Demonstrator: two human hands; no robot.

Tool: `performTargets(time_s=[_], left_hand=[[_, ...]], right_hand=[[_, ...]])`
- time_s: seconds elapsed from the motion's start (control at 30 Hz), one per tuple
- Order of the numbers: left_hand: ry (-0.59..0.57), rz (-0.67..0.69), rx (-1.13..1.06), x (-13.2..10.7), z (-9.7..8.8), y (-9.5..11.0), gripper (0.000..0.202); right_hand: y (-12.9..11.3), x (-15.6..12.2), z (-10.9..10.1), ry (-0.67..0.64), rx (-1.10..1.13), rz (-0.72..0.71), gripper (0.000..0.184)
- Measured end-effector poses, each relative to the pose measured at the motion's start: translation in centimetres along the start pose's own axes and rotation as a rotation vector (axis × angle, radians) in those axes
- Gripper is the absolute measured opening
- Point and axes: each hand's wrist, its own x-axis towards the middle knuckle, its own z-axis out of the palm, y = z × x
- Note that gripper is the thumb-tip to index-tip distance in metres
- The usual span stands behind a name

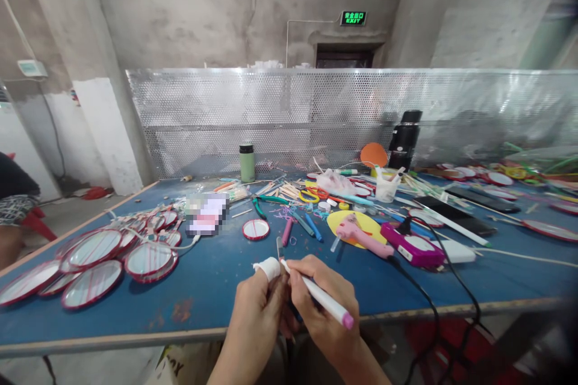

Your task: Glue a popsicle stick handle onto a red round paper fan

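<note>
My right hand point(323, 298) is closed around a white marker pen point(323, 298) with a pink end, its tip pointing to my left hand. My left hand point(257, 307) has a white wrapping point(270, 267) on its thumb. Its fingers pinch a small, flat, pale stick point(279, 248) that points away from me; the lower part is hidden by the fingers. Both hands are close together at the table's near edge, with the pen tip beside the stick. Just beyond them lie a small round red-rimmed disc point(255, 229) and a dark pink crayon-like stick point(288, 231).
Red-rimmed discs point(93, 284) are piled at the left, near a phone point(208, 215) on a cable. A pink glue gun point(361, 234), a purple box point(412, 245) and cords lie right. Green-handled pliers point(259, 209), a green bottle point(247, 163) and a black flask point(405, 141) are farther back.
</note>
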Motion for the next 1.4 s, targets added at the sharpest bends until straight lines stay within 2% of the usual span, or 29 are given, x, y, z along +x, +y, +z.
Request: performTargets(time_s=[0.27, 0.53, 0.73, 1.4], left_hand=[[0.028, -0.016, -0.003, 0.02, 0.3, 0.5, 0.036], [0.014, 0.002, -0.002, 0.12, 0.13, 0.38, 0.034], [0.011, -0.017, 0.023, 0.04, 0.15, 0.32, 0.037], [0.034, 0.0, -0.005, -0.07, 0.28, 0.53, 0.036]], right_hand=[[-0.12, 0.22, -0.04, 0.062, -0.074, 0.016, 0.013], [-0.17, 0.17, 0.14, 0.019, -0.022, -0.006, 0.014], [-0.23, 0.19, -0.03, 0.078, -0.104, 0.004, 0.013], [-0.28, 0.34, 0.04, 0.071, -0.09, -0.016, 0.013]])
